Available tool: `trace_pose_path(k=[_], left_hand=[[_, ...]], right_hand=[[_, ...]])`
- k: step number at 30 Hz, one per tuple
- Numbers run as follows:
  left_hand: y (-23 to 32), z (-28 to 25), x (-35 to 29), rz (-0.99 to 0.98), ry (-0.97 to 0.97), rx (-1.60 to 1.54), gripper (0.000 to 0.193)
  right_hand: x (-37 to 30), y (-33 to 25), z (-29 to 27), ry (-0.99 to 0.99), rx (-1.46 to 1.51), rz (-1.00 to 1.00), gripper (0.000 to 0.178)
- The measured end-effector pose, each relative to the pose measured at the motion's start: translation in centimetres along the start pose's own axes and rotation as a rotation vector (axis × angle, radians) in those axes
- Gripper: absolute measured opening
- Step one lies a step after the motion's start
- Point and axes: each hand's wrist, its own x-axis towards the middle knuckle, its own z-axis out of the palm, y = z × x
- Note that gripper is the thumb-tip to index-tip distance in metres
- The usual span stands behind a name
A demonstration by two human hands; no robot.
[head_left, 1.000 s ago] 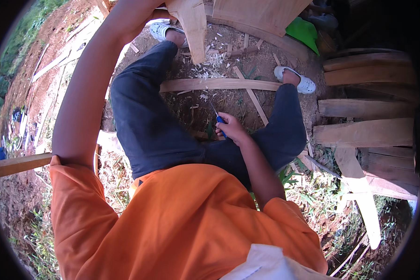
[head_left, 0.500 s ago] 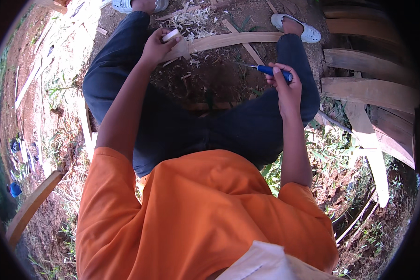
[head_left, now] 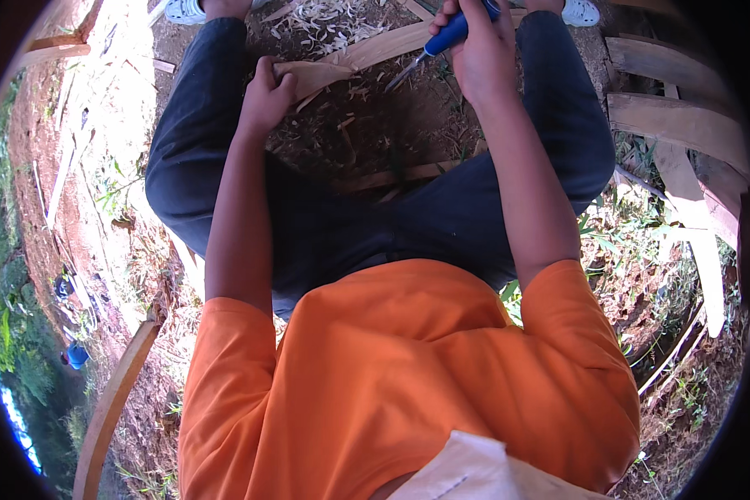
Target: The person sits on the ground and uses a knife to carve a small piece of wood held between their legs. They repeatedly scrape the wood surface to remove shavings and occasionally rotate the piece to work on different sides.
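Note:
My left hand is closed around the near-left end of a pale, curved wooden piece, above the ground between my knees. From there a long, pale wooden strip runs toward the upper right; I cannot tell whether the two are joined. My right hand grips a screwdriver-like tool with a blue handle. Its thin metal shaft points down and left, with the tip apart from the wood. The fingertips of my right hand are cut off by the top edge.
Wood shavings lie on the soil beyond the wooden piece. Curved boards are stacked at the right. A bent wooden strip rises at the lower left. Far left, a small blue shape is too distant to make out.
My right hand has moved up and inward, and the tool's tip now points more downward. My left hand has shifted slightly down; the small whitish block it held no longer shows. The view has shifted.

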Motion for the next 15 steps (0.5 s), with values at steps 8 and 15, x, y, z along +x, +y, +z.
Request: trace_pose_path(k=[8, 15], left_hand=[[0.9, 0.9, 0.7, 0.175, 0.104, 0.102, 0.04], [2.9, 1.8, 0.4, 0.281, 0.01, 0.126, 0.029]], right_hand=[[1.6, 2.6, 1.9, -0.142, 0.041, -0.041, 0.04], [2.8, 3.9, -0.5, -0.041, -0.044, -0.07, 0.048]])
